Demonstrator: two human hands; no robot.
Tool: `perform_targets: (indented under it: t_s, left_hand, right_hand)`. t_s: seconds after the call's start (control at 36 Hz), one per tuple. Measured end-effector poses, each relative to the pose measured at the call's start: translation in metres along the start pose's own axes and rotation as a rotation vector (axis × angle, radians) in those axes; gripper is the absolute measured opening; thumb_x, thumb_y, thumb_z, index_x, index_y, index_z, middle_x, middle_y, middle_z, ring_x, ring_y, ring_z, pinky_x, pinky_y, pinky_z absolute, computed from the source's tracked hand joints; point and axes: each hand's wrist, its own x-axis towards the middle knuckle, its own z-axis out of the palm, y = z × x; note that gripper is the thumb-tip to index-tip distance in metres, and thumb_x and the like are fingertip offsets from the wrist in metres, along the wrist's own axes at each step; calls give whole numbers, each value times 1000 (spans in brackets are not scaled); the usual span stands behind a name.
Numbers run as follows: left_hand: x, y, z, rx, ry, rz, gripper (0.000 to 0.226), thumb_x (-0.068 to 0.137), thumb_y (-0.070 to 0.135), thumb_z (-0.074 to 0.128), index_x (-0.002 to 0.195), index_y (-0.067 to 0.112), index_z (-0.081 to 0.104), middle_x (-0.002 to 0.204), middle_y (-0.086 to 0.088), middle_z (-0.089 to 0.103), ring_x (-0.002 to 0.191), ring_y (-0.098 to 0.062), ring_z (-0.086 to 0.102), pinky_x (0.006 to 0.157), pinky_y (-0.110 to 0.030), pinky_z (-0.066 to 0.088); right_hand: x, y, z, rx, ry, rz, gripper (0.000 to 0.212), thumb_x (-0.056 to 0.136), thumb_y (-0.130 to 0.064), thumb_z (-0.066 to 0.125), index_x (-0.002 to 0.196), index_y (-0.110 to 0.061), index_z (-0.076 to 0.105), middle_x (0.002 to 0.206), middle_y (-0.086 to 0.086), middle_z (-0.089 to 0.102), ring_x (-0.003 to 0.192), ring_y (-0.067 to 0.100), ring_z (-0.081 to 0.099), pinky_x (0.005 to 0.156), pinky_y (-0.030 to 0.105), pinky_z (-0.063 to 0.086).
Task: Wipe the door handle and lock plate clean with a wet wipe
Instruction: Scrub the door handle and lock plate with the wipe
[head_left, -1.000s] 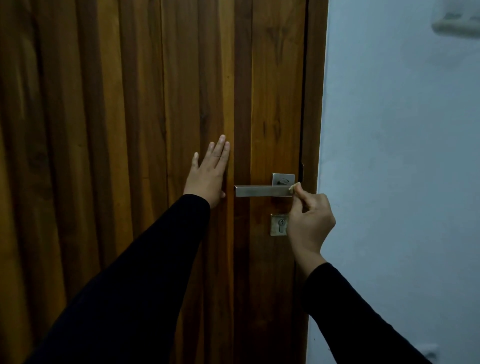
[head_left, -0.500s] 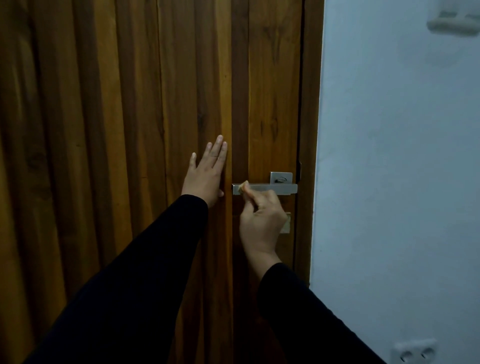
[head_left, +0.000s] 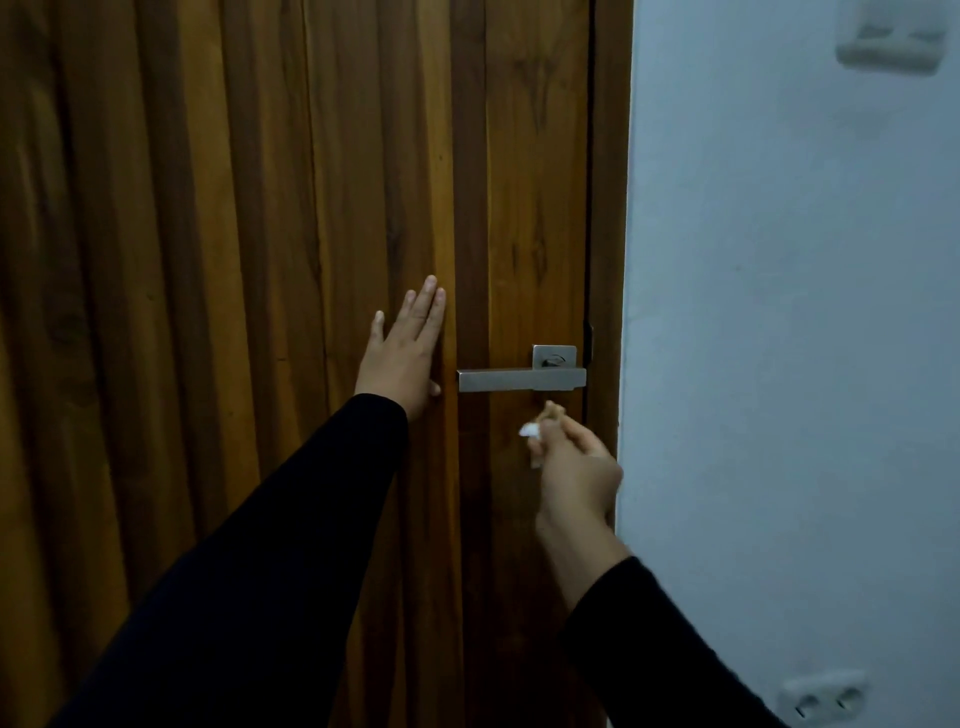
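The brushed-metal lever handle (head_left: 521, 379) sits level on the wooden door (head_left: 260, 260), its square rose just above; the right hand (head_left: 576, 470) hovers just below it, fingers (head_left: 553, 413) pinched on a small crumpled wet wipe (head_left: 531, 430), hiding the lock plate. The left hand (head_left: 402, 353) lies flat with fingers spread on the door beside the handle's free end. Judging by this, the lock plate may be next; no writing is legible.
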Motion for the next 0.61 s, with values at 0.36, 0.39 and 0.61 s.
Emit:
perform_targets:
  t_s: [0.36, 0.39, 0.61]
  left_hand:
    - [-1, 2, -3, 14, -12, -4, 112, 80, 15, 69, 144, 20, -23, 152, 2, -31, 143, -20, -13, 114, -46, 0]
    - [-1, 2, -3, 15, -14, -5, 113, 80, 15, 69, 144, 21, -23, 152, 2, -31, 143, -19, -13, 114, -46, 1]
    - [-1, 3, -3, 20, -8, -8, 111, 81, 15, 69, 144, 20, -23, 151, 3, -32, 143, -19, -14, 114, -46, 0]
  right_hand:
    - [27, -64, 0, 273, -86, 391, 28, 85, 7, 56, 113, 6, 54, 112, 22, 51, 92, 29, 56, 62, 27, 55]
    - [26, -64, 1, 287, -98, 398, 29, 85, 9, 55, 114, 6, 54, 113, 23, 52, 88, 28, 56, 63, 28, 54]
    - [15, -56, 15, 222, -184, 458, 24, 87, 5, 53, 110, 7, 58, 100, 20, 57, 70, 18, 57, 52, 21, 54]
